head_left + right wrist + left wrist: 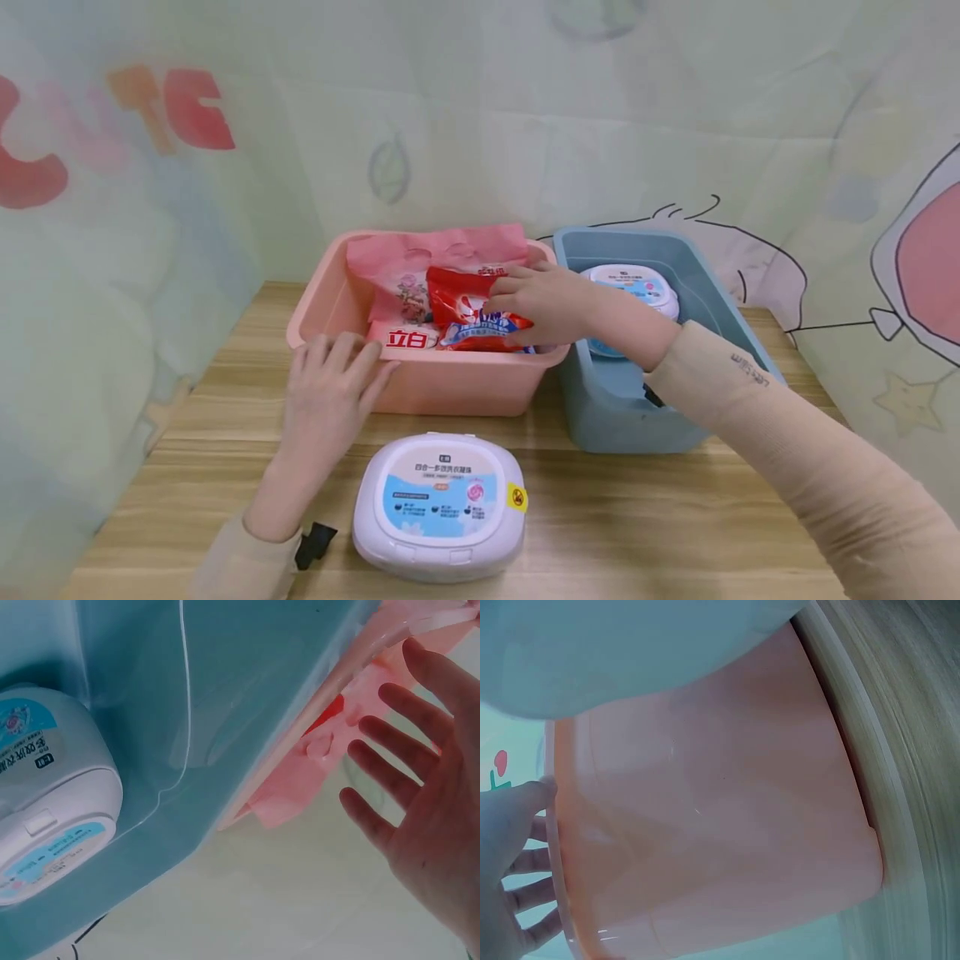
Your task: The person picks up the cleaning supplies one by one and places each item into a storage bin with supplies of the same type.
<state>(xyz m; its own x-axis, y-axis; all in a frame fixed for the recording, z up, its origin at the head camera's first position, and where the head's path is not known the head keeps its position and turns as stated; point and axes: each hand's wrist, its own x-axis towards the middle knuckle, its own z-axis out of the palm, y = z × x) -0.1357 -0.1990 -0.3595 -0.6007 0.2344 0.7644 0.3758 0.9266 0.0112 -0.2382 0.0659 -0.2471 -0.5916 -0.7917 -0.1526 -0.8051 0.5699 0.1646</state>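
A pink bin [450, 392] holds a red detergent bag [468, 292], a pink floral bag [397, 275] and a pack [408, 337] with red lettering. My left hand [330, 400] is at the bin's front left rim. Its fingers reach past the rim and the thumb tip is at the lip in the left wrist view, with no firm grip showing. Over the red bag, partly covering it, is my right hand [547, 304]. The right wrist view shows its fingers spread and fairly straight, holding nothing visible. Whether they touch the bag is unclear.
Close against the pink bin's right side stands a blue bin [622, 425] with a white laundry-pod box [637, 287] inside. Another white pod box [442, 508] lies on the wooden table [637, 533] in front. A printed cloth [480, 125] hangs behind.
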